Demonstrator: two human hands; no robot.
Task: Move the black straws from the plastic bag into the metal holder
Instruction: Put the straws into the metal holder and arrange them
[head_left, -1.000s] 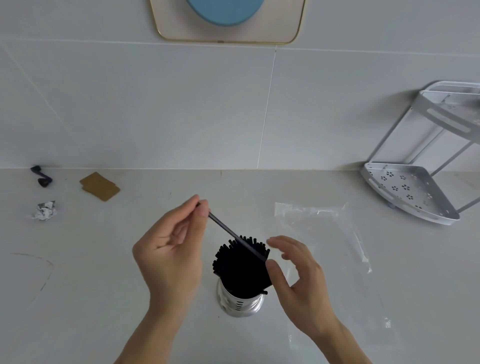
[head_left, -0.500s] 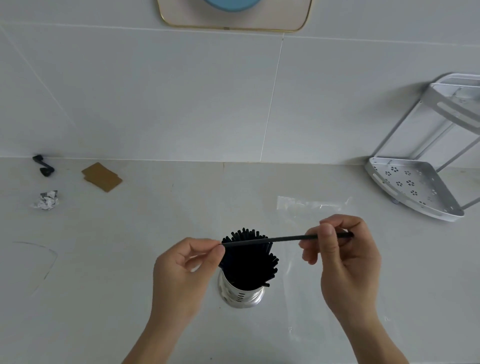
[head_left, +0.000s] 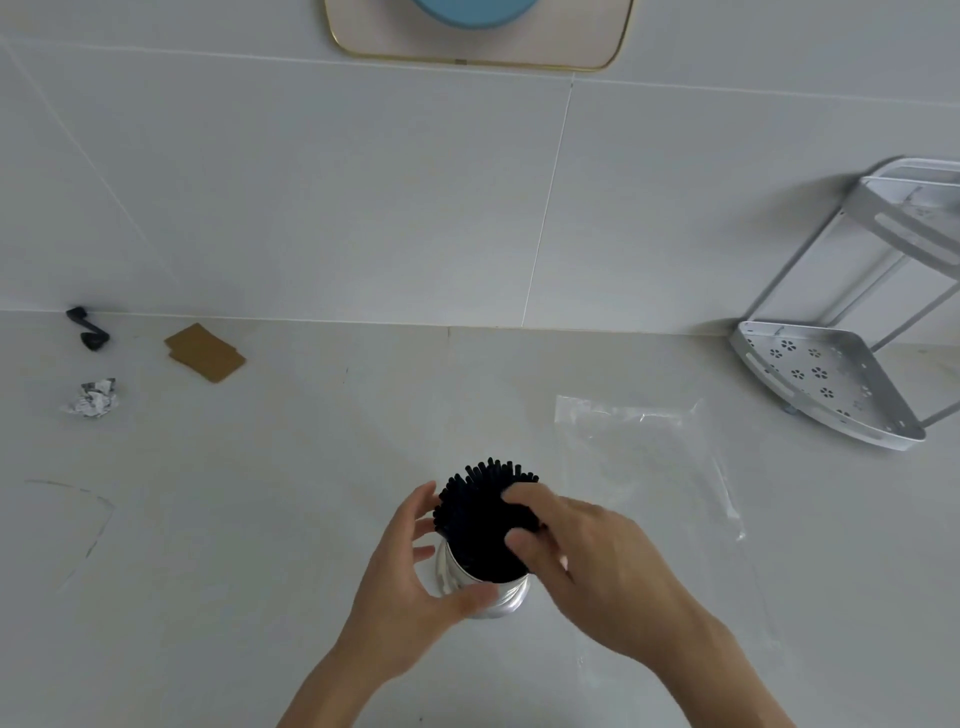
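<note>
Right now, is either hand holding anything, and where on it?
The left hand grips the metal holder by its lower side wall. The right hand rests its fingertips on the black straws; no closed grasp shows.

black straws (head_left: 480, 512), shiny silver holder (head_left: 493, 597)

Two hands (head_left: 415, 582) (head_left: 587, 561), one metal holder (head_left: 483, 592) — one plastic bag (head_left: 649, 467), two cardboard pieces (head_left: 205, 352)

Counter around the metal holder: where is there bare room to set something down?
Widest free patch: left of the left hand, in front of the crumpled foil and cardboard pieces. Also free: between the cardboard and the plastic bag. Crowded: the metal holder, both hands around the black straws, and the corner rack.
</note>
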